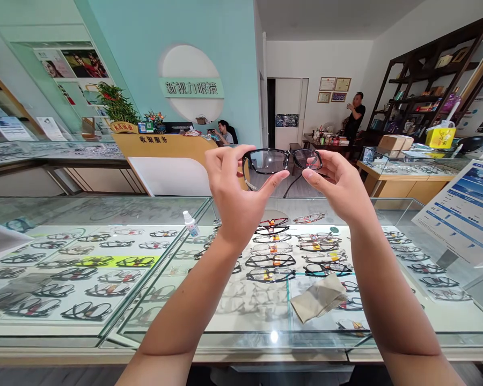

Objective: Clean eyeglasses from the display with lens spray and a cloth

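A pair of black-framed eyeglasses (265, 161) is held up in the air above the glass display case, its lenses see-through and slightly dark. My left hand (235, 185) pinches the frame at the left rim, thumb below and fingers above. On the other side my right hand (338, 179) grips the right rim between thumb and fingers. One temple arm hangs down under the frame between the hands. Below, a beige cleaning cloth (319, 299) lies on the glass top. A small white spray bottle (190, 223) stands on the glass left of my left forearm.
Rows of eyeglasses (270, 260) lie inside the glass display case (241, 339). A printed sign (462, 209) stands at the right. Beyond are a yellow-and-white cashier counter (173, 174), a seated person (225, 133), and a standing person (354, 118) near a table.
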The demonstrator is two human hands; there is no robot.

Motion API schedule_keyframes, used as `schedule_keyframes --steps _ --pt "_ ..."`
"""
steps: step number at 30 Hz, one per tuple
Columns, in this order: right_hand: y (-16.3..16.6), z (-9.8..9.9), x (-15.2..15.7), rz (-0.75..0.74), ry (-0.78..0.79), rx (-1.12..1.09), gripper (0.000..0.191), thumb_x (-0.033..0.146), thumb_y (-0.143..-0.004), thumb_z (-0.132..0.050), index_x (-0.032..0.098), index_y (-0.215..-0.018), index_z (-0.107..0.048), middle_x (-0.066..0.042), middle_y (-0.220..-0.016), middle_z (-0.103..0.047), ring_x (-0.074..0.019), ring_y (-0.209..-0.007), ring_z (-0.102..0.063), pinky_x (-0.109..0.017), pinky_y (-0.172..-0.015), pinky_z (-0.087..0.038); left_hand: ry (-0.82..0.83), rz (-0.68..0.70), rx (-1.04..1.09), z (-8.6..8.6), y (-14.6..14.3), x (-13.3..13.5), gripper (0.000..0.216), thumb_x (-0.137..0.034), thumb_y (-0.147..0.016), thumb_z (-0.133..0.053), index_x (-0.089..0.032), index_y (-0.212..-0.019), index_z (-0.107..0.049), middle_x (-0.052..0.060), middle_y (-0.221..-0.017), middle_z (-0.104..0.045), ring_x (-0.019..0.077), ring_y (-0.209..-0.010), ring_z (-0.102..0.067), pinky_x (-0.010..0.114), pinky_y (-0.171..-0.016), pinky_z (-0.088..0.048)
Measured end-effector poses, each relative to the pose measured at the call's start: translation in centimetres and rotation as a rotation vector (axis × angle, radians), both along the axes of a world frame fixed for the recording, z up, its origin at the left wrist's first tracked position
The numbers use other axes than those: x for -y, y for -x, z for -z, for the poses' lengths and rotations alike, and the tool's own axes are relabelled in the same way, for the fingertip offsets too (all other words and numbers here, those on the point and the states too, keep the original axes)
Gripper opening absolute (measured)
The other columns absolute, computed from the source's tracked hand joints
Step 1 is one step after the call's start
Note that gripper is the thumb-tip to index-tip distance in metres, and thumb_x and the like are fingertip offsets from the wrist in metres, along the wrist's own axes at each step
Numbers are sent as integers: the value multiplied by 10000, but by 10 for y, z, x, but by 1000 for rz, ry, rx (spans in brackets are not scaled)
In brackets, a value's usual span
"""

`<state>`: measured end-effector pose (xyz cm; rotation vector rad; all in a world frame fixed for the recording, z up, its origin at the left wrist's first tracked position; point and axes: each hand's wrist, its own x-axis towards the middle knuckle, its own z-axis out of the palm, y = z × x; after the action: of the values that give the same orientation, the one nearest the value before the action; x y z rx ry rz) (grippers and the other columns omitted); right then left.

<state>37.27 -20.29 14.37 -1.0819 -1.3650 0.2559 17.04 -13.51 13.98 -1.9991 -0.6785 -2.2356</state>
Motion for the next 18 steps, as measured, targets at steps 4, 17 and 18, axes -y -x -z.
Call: schedule_keyframes --steps 4,17,18 --pt "-2 2 -1 1 14 11 584 532 -827 -855 300 -1333 -677 -102 -1349 -745 -302 -1270 -705 -553 -1079 -595 -14 -27 1 1 -1 -1 654 -644 -724 -905 -282 -1229 -700 81 -1134 -589 268 -1107 -606 410 -899 -584" --pt "7 -3 7 108 -89 67 510 522 -865 -828 319 -1316 -703 -87 -1342 -754 -296 -1205 -730 -552 -1090 -594 152 131 86 7 2 -34 726 -639 -770 -875 -273 -1361 -667 119 -1309 -674 273 -1187 -686 378 -875 -616" --pt "8 -3 8 114 -98 79 509 519 -871 -822 321 -1324 -701 -86 -1347 -753 -298 -1217 -726 -553 -1095 -592 160 139 89 8 2 -37 713 -632 -778 -872 -269 -1356 -669 122 -1308 -684 272 -1190 -693 370 -873 -618"
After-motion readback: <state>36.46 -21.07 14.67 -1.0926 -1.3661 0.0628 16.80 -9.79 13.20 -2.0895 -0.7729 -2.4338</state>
